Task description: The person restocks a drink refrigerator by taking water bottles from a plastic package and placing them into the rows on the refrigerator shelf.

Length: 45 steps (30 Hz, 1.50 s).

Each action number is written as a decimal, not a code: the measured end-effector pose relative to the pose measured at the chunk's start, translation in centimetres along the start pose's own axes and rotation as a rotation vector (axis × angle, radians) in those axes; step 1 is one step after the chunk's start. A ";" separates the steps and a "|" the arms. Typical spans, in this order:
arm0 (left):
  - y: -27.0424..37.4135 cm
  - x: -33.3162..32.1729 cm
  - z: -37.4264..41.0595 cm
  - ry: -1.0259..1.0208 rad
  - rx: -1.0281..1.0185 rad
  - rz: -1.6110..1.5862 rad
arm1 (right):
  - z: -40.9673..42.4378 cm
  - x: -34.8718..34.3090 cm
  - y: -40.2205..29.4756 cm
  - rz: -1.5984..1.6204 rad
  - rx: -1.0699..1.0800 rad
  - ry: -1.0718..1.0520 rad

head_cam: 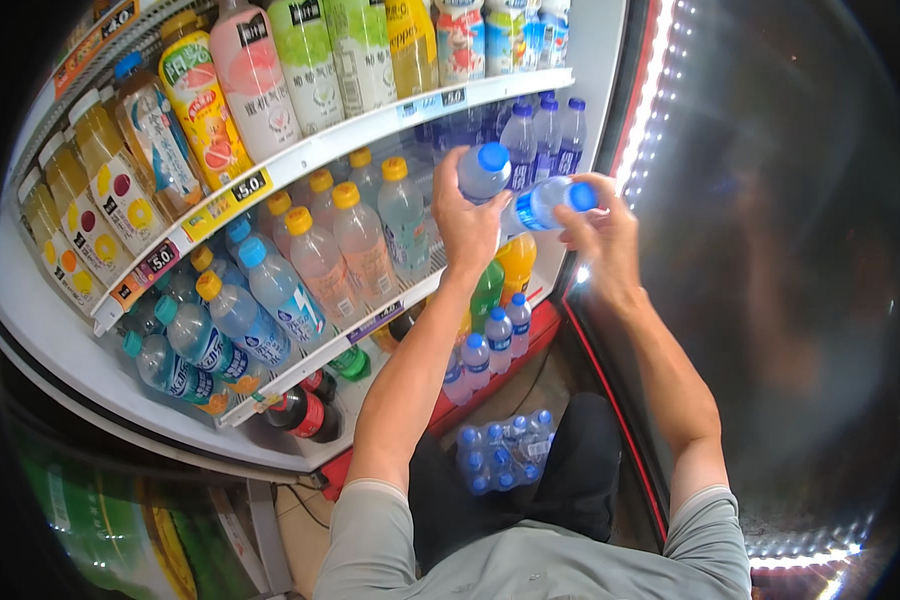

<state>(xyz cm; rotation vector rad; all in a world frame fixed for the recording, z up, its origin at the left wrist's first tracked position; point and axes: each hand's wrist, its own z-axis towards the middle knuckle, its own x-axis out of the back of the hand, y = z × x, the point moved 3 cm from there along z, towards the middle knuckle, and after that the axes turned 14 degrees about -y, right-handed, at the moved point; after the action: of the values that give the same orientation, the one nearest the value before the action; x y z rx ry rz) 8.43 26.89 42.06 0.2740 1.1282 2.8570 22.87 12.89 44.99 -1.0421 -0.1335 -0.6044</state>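
My left hand (466, 217) grips a clear plastic water bottle with a blue cap (483, 177), held upright before the middle shelf. In my right hand (606, 244) is another blue-capped water bottle (538, 205) with a blue label, tilted so its cap points right. The two bottles are close together; their lower parts are partly hidden by my fingers. Behind them on the middle shelf stand purple-capped bottles (521, 139). Below my hands, small blue-capped water bottles (499, 336) stand at the front of the cooler's bottom level.
A plastic-wrapped pack of blue-capped bottles (501, 455) lies on the floor between my knees. The cooler's glass door (765, 285) stands open at the right, its edge lit. Yellow-capped bottles (345, 232) fill the shelf leftward. Cola bottles (307, 412) lie lower left.
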 end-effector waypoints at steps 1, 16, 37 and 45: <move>1.5 0.4 -0.7 -0.025 -0.025 -0.049 | -1.1 0.7 -1.0 0.041 0.022 0.046; -8.4 14.9 -31.2 -0.221 0.688 -0.295 | -15.7 -15.0 8.4 -0.148 -0.076 -0.574; -17.3 18.0 -33.6 -0.446 0.798 0.320 | -16.6 -29.3 15.3 -0.131 -0.122 -0.575; -18.9 18.8 -35.9 -0.417 0.840 0.059 | -16.8 -26.0 14.3 -0.062 0.001 -0.621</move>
<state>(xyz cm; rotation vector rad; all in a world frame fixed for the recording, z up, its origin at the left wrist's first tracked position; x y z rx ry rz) -16.91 18.84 6.14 0.8827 2.1262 2.0274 5.90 14.45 15.49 -1.2012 -0.7113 -0.3180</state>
